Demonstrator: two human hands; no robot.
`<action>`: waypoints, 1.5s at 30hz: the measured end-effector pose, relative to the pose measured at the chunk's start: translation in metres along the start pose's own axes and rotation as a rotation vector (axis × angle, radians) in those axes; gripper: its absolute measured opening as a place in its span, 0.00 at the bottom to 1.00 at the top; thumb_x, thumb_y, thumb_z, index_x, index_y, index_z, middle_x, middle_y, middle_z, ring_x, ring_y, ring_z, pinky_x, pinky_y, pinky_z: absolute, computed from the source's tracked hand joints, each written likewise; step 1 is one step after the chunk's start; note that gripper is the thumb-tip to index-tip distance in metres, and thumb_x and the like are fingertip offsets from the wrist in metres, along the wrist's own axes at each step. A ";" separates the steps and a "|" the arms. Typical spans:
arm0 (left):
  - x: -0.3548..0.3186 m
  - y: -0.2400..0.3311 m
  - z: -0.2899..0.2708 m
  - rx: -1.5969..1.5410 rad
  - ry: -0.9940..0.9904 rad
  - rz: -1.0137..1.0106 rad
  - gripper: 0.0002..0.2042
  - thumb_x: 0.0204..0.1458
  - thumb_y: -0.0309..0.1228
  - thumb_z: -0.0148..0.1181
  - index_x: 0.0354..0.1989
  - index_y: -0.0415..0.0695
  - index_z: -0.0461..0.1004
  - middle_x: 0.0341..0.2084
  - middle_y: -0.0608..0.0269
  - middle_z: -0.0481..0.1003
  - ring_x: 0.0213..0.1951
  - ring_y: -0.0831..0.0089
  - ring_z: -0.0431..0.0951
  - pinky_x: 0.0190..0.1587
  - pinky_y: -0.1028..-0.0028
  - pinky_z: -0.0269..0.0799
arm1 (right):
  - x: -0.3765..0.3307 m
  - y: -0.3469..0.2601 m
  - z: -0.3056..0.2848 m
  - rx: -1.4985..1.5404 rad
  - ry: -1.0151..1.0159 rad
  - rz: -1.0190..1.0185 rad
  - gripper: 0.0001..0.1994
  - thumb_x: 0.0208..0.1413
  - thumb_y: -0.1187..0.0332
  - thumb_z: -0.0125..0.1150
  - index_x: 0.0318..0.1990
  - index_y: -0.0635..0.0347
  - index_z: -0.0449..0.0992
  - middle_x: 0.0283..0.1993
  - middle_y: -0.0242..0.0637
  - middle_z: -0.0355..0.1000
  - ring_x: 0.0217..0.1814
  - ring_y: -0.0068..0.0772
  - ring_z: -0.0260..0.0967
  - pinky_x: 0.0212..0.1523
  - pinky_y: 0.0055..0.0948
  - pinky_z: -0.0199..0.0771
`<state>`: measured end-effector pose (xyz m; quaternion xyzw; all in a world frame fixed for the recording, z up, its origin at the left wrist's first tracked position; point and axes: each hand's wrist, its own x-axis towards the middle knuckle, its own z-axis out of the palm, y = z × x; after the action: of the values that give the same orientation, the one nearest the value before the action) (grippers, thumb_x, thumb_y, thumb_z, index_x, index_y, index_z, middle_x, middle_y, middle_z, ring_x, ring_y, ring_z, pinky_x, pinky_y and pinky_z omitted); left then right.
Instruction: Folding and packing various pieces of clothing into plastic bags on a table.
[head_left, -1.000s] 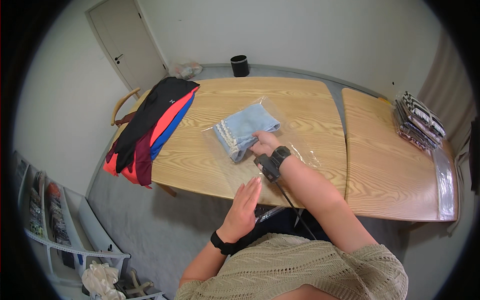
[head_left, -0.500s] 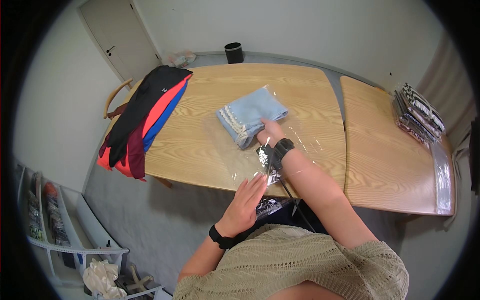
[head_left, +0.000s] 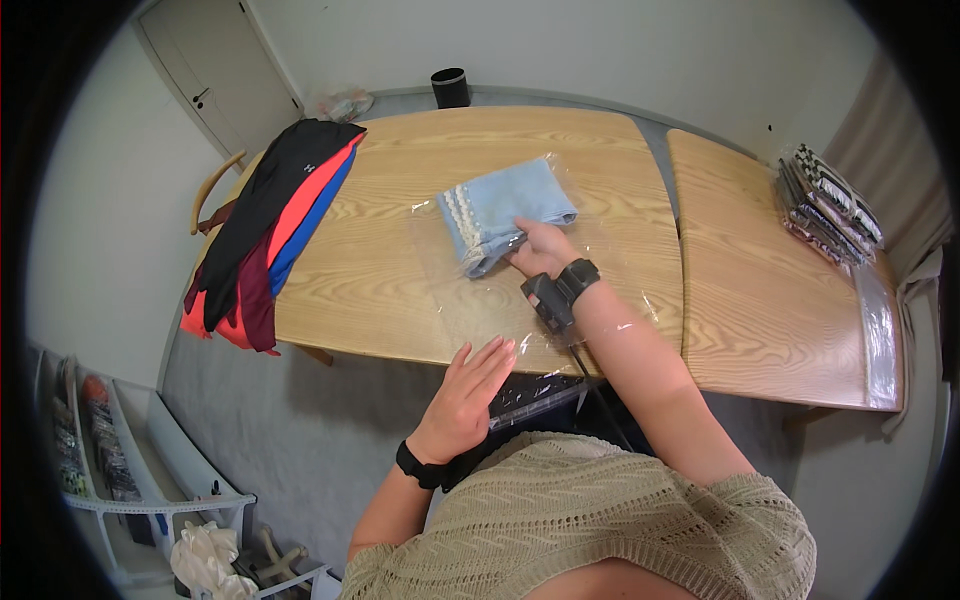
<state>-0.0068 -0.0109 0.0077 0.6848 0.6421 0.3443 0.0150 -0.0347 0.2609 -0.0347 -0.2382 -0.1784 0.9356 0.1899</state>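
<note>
Pale blue and folded, the garment (head_left: 505, 198) sits inside a clear bag (head_left: 470, 305) over the tabletop (head_left: 350, 285); the right hand (head_left: 543, 247) pinches its near edge between thumb and fingers, probably keeping the folds together, while the left hand (head_left: 463, 396), fingers straight and nearly together, flanks the film, perhaps to steady it
</note>
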 end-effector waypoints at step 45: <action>-0.032 -0.066 -0.033 0.044 -0.173 -0.217 0.24 0.46 0.27 0.61 0.55 0.49 0.70 0.61 0.58 0.62 0.63 0.56 0.59 0.63 0.55 0.52 | -0.210 -0.114 -0.105 -1.654 0.069 -0.112 0.30 0.45 0.79 0.56 0.59 0.61 0.60 0.43 0.41 0.72 0.44 0.28 0.69 0.44 0.25 0.68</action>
<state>-0.0785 -0.0418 -0.0122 0.6386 0.7161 0.2662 0.0926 0.2211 0.2921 0.0062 -0.3201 -0.8145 0.4839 0.0051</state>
